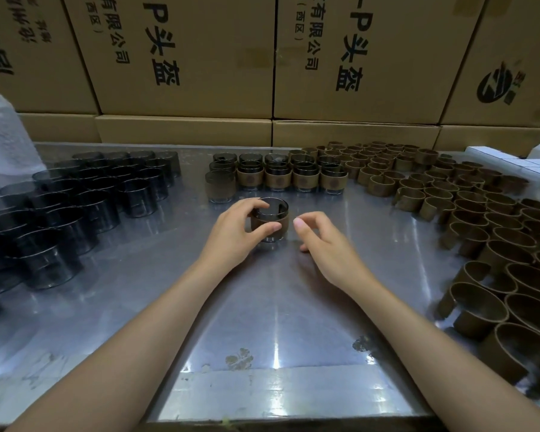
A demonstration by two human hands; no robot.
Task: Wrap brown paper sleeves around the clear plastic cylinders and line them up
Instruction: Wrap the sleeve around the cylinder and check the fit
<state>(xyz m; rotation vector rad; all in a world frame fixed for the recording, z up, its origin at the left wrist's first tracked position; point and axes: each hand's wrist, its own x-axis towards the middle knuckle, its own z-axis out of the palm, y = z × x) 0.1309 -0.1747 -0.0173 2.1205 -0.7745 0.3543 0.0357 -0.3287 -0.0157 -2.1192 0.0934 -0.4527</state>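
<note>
A clear plastic cylinder with a brown paper sleeve stands on the shiny metal table in front of me. My left hand grips it, fingers over the rim and thumb on the sleeve. My right hand hovers just right of it, fingers loosely curled, holding nothing. Behind stand rows of sleeved cylinders. Bare dark-tinted cylinders crowd the left side. Loose brown sleeves fill the right side.
Stacked cardboard boxes with printed characters wall off the back of the table. A white plastic-wrapped bundle sits at the far left. White boxes lie at the back right.
</note>
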